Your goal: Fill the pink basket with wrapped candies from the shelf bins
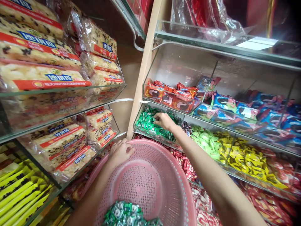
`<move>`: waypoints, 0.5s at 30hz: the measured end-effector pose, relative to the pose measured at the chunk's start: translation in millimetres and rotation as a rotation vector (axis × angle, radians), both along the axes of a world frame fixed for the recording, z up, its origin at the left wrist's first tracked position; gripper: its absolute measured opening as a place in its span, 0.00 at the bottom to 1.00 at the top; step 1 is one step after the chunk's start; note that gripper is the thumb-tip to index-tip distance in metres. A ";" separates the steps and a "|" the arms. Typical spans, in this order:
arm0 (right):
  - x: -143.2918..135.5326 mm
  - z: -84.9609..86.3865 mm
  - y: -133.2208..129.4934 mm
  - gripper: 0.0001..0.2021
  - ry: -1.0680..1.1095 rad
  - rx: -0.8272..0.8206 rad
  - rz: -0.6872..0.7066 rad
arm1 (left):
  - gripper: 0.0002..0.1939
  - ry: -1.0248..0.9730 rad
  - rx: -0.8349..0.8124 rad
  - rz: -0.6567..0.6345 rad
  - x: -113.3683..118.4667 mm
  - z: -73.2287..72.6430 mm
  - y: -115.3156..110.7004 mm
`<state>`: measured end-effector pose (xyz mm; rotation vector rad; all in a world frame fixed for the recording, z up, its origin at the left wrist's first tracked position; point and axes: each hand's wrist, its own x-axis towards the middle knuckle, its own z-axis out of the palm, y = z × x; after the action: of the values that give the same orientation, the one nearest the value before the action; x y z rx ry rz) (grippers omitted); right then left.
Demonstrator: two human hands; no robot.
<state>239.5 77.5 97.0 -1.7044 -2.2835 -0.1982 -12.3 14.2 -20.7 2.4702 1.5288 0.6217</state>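
Observation:
My left hand (121,152) lies over the far left rim of a pink plastic basket (172,175), its fingers bent around the edge. Inside the basket, close to me, is a heap of green-wrapped candies (127,213). My right hand (164,121) reaches over a clear shelf bin full of green-wrapped candies (150,121). Its fingers are curled and drawn together just above the candies; whether anything is between them cannot be made out.
Packaged puffed-rice cakes (56,75) fill glass shelves on the left. To the right are bins of light green packets (204,141) and yellow packets (244,157). Red cookie packs (169,94) sit behind a glass front above my right hand. A wooden post (143,72) divides the shelves.

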 end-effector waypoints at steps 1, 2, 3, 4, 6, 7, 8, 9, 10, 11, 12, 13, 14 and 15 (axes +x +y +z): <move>-2.9 0.4 -0.5 0.11 -0.014 0.015 0.021 | 0.16 0.001 0.001 0.000 -0.2 -0.4 -0.2; -6.3 0.3 -0.8 0.11 -0.032 0.015 0.048 | 0.16 0.001 0.002 0.002 -0.3 -0.9 -0.3; -9.8 -0.3 -0.9 0.11 -0.049 -0.003 0.074 | 0.16 0.001 0.002 0.003 -0.4 -1.3 -0.4; -13.1 -1.0 -0.7 0.11 -0.061 -0.037 0.096 | 0.16 -0.001 0.002 0.004 -0.4 -1.7 -0.3; -18.3 -2.4 -0.1 0.11 -0.074 -0.124 0.117 | 0.16 -0.008 -0.004 0.004 -0.5 -2.4 0.1; -20.1 -2.6 0.1 0.12 -0.079 -0.166 0.122 | 0.16 -0.012 -0.008 0.004 -0.5 -2.6 0.3; -21.2 -2.5 0.3 0.13 -0.084 -0.203 0.124 | 0.16 -0.017 -0.012 0.003 -0.6 -2.6 0.4; -21.9 -2.0 0.5 0.14 -0.092 -0.231 0.126 | 0.16 -0.022 -0.013 0.002 -0.7 -2.5 0.4; -22.2 -1.5 0.6 0.15 -0.103 -0.254 0.129 | 0.16 -0.028 -0.013 0.000 -0.8 -2.3 0.4; -22.2 -1.1 0.8 0.16 -0.116 -0.273 0.130 | 0.16 -0.032 -0.016 -0.003 -0.9 -2.0 0.3; -22.1 -1.0 1.2 0.18 -0.131 -0.287 0.127 | 0.15 -0.034 -0.019 -0.006 -1.1 -1.7 0.1; -21.9 -1.3 1.8 0.19 -0.147 -0.293 0.120 | 0.15 -0.035 -0.022 -0.005 -1.2 -1.5 -0.1; -21.9 -2.1 2.5 0.19 -0.164 -0.290 0.111 | 0.15 -0.036 -0.027 -0.003 -1.3 -1.4 -0.3; -22.0 -3.2 3.3 0.20 -0.180 -0.281 0.105 | 0.15 -0.036 -0.031 0.000 -1.4 -1.4 -0.4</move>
<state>217.5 80.8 93.9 -1.7515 -2.6320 -0.0084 -13.7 13.8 -22.1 2.4237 1.5135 0.6343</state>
